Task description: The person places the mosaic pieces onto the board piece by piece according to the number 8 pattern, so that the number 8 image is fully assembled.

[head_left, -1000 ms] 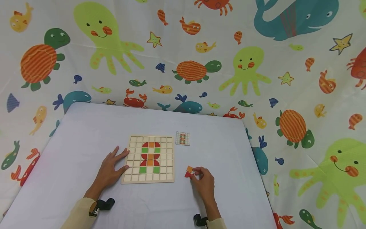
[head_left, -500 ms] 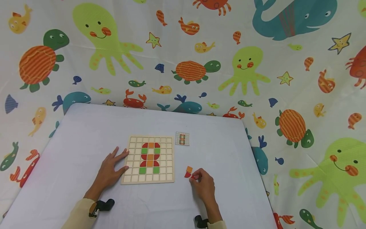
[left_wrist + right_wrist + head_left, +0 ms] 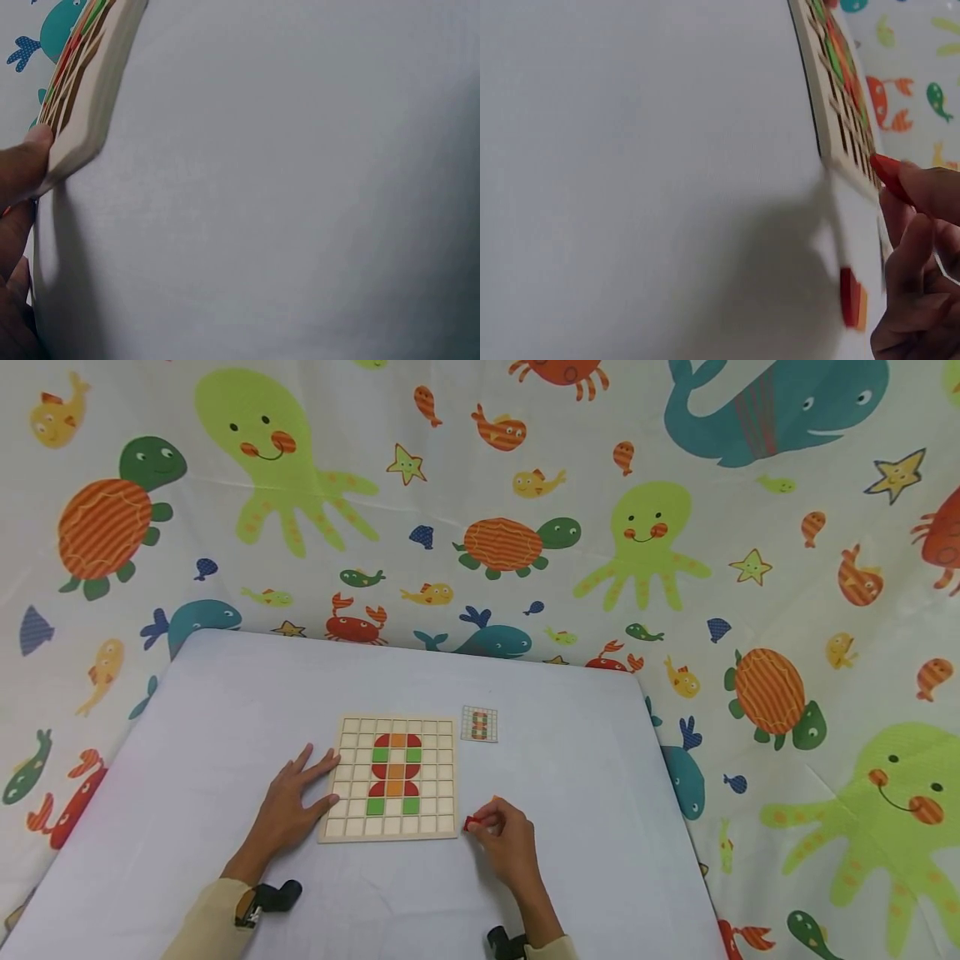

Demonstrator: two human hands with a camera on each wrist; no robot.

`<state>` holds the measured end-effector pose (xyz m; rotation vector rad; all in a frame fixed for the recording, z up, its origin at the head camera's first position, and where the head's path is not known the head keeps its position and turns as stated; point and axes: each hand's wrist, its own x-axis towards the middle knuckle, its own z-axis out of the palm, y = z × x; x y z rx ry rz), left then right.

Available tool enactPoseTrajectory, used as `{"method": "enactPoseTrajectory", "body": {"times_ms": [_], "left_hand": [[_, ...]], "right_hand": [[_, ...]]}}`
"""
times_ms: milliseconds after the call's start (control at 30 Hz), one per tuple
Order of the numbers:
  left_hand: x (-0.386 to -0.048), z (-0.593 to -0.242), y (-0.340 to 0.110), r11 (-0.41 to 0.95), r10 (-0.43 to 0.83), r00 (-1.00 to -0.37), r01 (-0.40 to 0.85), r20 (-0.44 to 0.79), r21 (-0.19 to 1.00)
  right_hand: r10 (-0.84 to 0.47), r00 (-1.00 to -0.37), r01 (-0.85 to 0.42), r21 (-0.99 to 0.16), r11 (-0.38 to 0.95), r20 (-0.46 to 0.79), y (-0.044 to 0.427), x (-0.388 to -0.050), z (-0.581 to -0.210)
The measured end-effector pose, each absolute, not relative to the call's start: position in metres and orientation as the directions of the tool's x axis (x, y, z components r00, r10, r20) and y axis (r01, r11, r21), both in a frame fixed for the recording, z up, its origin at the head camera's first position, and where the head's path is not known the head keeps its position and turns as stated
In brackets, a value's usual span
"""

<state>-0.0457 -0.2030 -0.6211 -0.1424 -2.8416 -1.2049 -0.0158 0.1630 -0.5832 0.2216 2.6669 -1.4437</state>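
A wooden grid board [image 3: 436, 827] lies on the white table, with red, orange and green tiles set in its middle columns. My left hand [image 3: 287, 806] rests at its left edge, fingers spread and thumb touching the rim. Just off the board's lower right side, my right hand [image 3: 510, 839] pinches a red tile [image 3: 891, 178] between thumb and fingertips. Below that hand, the right wrist view has another red tile [image 3: 847, 297] and an orange tile [image 3: 862, 308] lying on the table. The head view mostly hides these two behind the right hand.
A small pattern card [image 3: 479, 724] lies beyond the board's upper right corner, printed with a coloured grid design. Behind the white table [image 3: 600, 760] hangs a curtain [image 3: 420, 485] printed with sea animals. Each wrist carries a black camera [image 3: 279, 896].
My right hand has picked a red tile from the small group and moved left with it, towards the board. The left hand stays in place on the board's edge.
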Motion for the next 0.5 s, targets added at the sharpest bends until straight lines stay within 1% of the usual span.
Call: {"method": "enactPoseTrajectory", "body": {"times_ms": [200,500], "left_hand": [[-0.046,-0.621,-0.203,0.691,0.077,-0.991,0.132,0.110,0.711],[-0.046,-0.621,-0.203,0.694,0.068,-0.996,0.087,0.055,0.715]], "right_hand": [[-0.021,-0.990,0.108,-0.852,0.512,-0.138,0.135,-0.017,-0.579],[-0.141,-0.981,0.048,-0.870,0.491,-0.134,0.093,-0.013,-0.577]]}}
